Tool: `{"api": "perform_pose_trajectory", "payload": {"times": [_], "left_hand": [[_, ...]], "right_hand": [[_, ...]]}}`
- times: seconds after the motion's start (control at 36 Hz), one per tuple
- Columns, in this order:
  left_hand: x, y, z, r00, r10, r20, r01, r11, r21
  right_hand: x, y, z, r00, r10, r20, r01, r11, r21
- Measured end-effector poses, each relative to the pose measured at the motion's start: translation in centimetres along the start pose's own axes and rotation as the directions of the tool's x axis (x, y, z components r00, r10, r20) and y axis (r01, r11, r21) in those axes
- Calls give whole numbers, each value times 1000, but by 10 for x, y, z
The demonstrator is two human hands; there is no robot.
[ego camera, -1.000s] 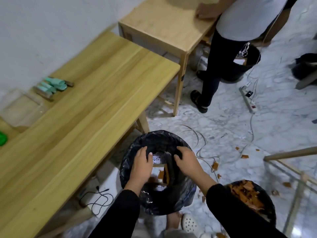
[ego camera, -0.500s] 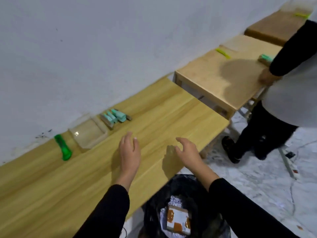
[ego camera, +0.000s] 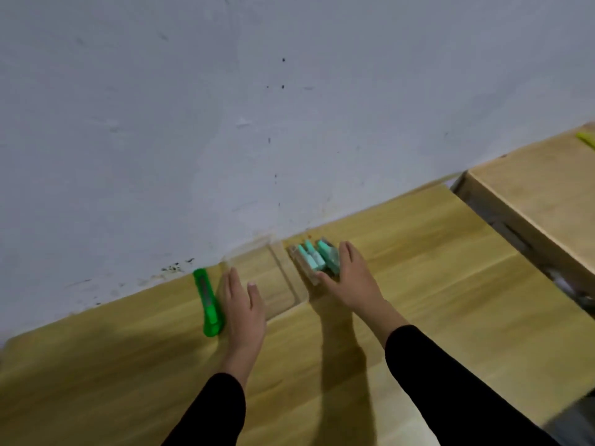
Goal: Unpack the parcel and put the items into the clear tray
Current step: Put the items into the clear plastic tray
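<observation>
Our left hand's (ego camera: 243, 304) fingers (ego camera: 232, 281) lie straight and close together, holding nothing, with the thumb spread to the right over the near left corner of the clear tray (ego camera: 291, 278). Our right hand's (ego camera: 352, 278) fingers (ego camera: 345, 254) are also stretched out, lying along the right side of the pack of teal items (ego camera: 317, 260), while the thumb meets the pack's near end. We cannot tell whether the hand presses on the pack or only touches it.

The pack lies on the wooden table (ego camera: 450, 284), just right of the tray and outside it, close to the wall (ego camera: 257, 123). The tray sits between our hands, its far side against the wall. A green utility knife (ego camera: 207, 304) lies on the table just left of our left hand, pointing away from us. Black sleeves (ego camera: 450, 381) cover both forearms. Further right stands a second wooden table (ego camera: 531, 194), apart from ours, with a small yellow-green thing (ego camera: 586, 136) at its far edge.
</observation>
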State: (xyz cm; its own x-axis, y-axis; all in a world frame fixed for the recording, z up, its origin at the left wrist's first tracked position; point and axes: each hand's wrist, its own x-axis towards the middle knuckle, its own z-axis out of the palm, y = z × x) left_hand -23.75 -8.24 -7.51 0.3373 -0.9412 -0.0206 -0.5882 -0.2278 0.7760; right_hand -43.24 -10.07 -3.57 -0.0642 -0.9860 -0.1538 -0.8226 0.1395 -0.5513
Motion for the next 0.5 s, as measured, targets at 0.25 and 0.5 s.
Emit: {"api": "perform_pose_trajectory", "payload": {"times": [0.25, 0.5], "left_hand": [[14, -11, 3, 1000, -27, 4, 27, 992, -120], [6, 0, -1, 997, -51, 54, 64, 959, -275]], "right_hand": [[34, -9, 33, 1000, 2, -18, -7, 965, -261], [50, -17, 39, 996, 68, -53, -82, 943, -322]]}}
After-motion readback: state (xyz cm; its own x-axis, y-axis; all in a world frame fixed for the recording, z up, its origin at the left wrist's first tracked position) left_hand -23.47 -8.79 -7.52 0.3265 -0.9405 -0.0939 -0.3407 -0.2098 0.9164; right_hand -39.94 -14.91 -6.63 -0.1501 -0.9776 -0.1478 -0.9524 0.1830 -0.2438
